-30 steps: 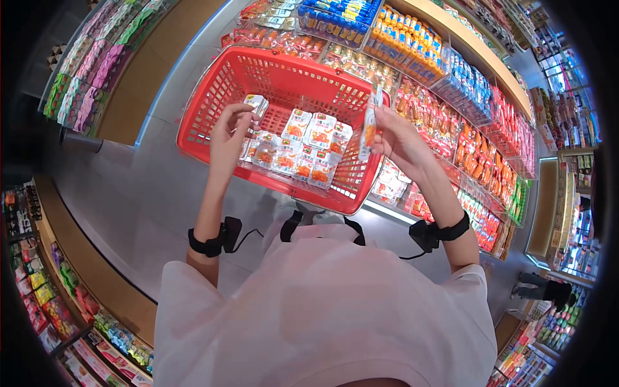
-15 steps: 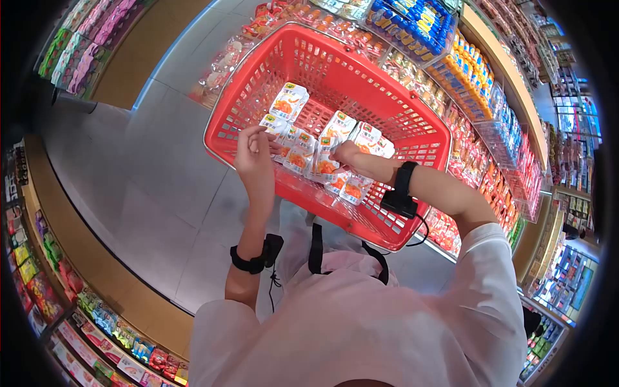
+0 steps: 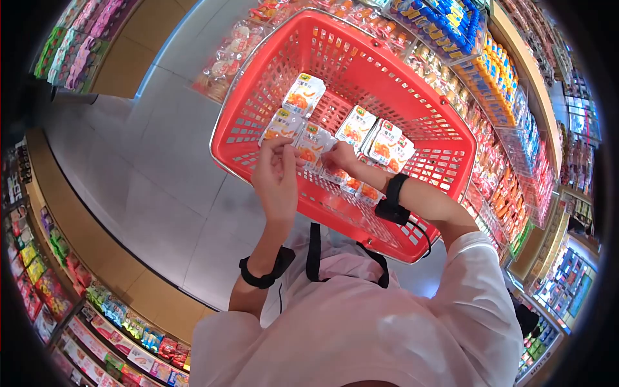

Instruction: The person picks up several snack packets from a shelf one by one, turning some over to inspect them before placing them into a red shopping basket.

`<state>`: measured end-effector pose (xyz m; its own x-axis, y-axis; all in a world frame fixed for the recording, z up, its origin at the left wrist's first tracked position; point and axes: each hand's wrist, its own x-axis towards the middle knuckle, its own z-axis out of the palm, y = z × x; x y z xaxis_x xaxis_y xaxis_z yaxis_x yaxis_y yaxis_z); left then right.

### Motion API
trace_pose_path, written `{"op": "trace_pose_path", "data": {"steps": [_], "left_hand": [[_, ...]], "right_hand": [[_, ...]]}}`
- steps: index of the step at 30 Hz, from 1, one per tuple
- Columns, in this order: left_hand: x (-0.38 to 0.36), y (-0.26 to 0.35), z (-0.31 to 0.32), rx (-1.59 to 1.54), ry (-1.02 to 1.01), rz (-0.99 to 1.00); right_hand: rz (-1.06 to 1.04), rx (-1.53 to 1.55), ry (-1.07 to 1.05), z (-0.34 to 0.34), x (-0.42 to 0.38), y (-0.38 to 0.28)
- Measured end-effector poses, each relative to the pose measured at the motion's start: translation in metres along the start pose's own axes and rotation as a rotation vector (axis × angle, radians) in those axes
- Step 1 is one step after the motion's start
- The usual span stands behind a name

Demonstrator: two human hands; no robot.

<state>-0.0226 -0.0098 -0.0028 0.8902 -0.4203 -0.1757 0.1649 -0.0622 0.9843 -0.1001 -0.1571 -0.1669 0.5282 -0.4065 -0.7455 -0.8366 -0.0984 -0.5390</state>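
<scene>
Two hands meet over the near side of our red basket, which hangs in front of us above the grey floor. Our left hand is raised at the basket's near rim, fingers curled together and pinching the lower edge of one snack packet, a small white packet with an orange picture and a green corner mark. Our right hand reaches inside the basket from the right, fingers closed down on the row of packets lying along the near wall; we cannot tell whether it grips one of them or only presses on it. A black strap sits on each wrist.

More of the same packets lie flat on the basket's mesh bottom: one packet at the far left lies apart from the others, and a pair near the middle lies just beside our right hand.

Shelves of bright snack bags run along the right of the aisle, close against the basket's far side, and lower shelves stand well apart on the left.
</scene>
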Motion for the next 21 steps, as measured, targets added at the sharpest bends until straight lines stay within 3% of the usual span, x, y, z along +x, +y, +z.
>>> {"op": "trace_pose_path", "data": {"steps": [2, 6, 7, 14, 21], "left_hand": [[0.000, 0.000, 0.001, 0.007, 0.005, -0.004], [0.000, -0.003, 0.000, -0.007, -0.008, 0.001], [0.001, -0.003, 0.001, 0.000, -0.005, 0.002], [-0.001, -0.001, 0.002, 0.006, -0.013, 0.003], [0.000, 0.002, 0.004, 0.015, -0.007, -0.001]], "right_hand": [[-0.338, -0.282, 0.244, 0.010, 0.021, 0.021], [-0.656, -0.480, 0.514, 0.001, 0.024, 0.012], [-0.511, -0.451, 0.325, -0.002, 0.029, 0.013], [-0.725, -0.577, 0.494, -0.005, 0.043, 0.024], [-0.523, -0.244, 0.229, -0.019, 0.053, 0.025]]}}
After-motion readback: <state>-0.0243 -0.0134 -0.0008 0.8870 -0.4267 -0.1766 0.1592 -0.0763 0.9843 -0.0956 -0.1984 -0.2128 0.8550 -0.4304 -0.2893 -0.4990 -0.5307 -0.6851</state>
